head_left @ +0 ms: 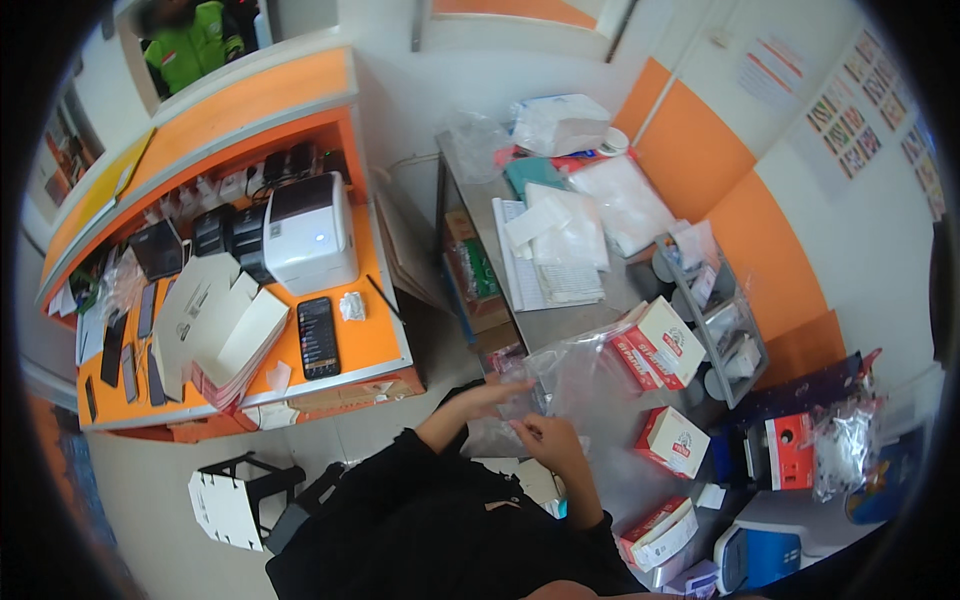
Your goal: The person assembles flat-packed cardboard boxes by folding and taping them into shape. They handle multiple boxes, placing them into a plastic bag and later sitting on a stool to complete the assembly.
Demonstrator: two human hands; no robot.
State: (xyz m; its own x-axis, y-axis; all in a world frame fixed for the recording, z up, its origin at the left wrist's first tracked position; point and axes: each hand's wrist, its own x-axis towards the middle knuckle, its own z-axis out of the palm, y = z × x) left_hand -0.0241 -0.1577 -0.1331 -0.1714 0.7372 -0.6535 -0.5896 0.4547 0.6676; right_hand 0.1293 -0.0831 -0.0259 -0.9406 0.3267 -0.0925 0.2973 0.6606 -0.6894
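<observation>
On the orange desk (pixel 375 340) we note a white label printer (pixel 312 232), with a black phone (pixel 318 337) lying flat just in front of it. A stack of flat cardboard sheets (pixel 222 335) sits left of the phone. On the grey desk (pixel 560 325), papers (pixel 555 262) and clear bags (pixel 620 200) pile up at the far end. Red-and-white boxes (pixel 658 345) stand near a wire rack (pixel 722 320). A white stool (pixel 232 495) stands on the floor.

Contents of the clear crinkled plastic bag (pixel 575 375) can't really be made out. The person in the green jacket (pixel 195 40) is cut off by the top edge, and the small white wall-poster print (pixel 775 70) is too blurred.
</observation>
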